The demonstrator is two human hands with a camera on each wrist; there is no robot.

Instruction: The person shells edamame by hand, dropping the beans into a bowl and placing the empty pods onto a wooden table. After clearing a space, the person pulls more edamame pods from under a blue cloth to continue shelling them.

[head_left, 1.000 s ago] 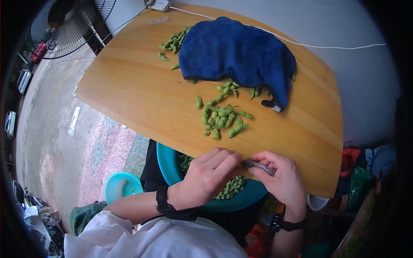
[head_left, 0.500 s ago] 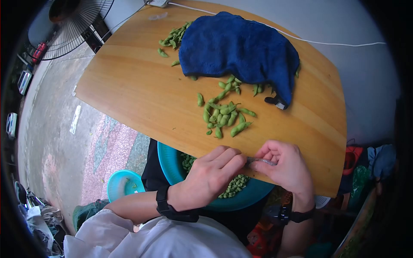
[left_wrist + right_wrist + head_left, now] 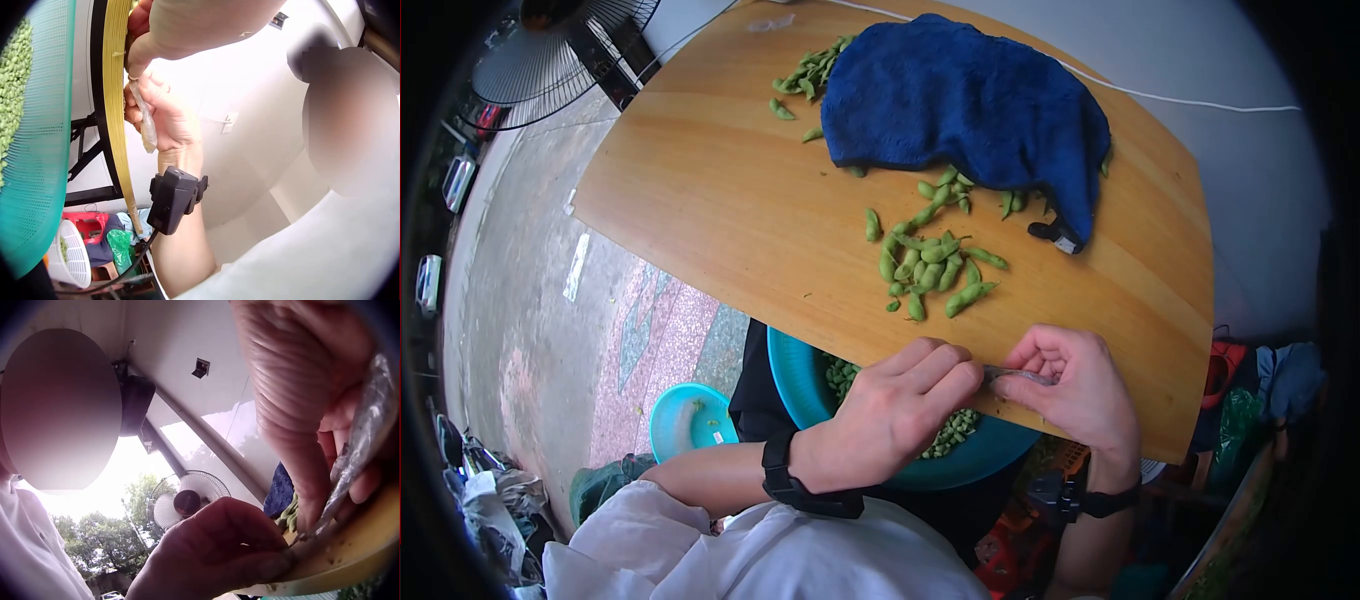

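In the head view both hands meet over the table's near edge. My right hand (image 3: pixel 1085 390) pinches a narrow strip wrapped in crinkled clear plastic (image 3: pixel 365 434) between thumb and fingers. The strip's loose end hangs past the palm in the left wrist view. My left hand (image 3: pixel 890 415) has its fingers curled, with thumb and fingertips pinching at the strip's dark far end, which they mostly hide. Green soybean pods (image 3: pixel 930 262) lie in a loose pile on the wooden table (image 3: pixel 730 210) beyond the hands. Below them a teal basin (image 3: pixel 795 385) holds shelled green beans (image 3: pixel 952 432).
A blue cloth (image 3: pixel 960 105) covers more pods at the back of the table. A smaller teal basin (image 3: pixel 690 415) stands on the floor at left. A fan (image 3: pixel 560 50) is at the far left, and a white cable (image 3: pixel 1180 100) runs along the wall.
Both hands have shifted slightly to the right along the table edge, still at the strip. The pods and cloth appear a little further right as the view shifts.
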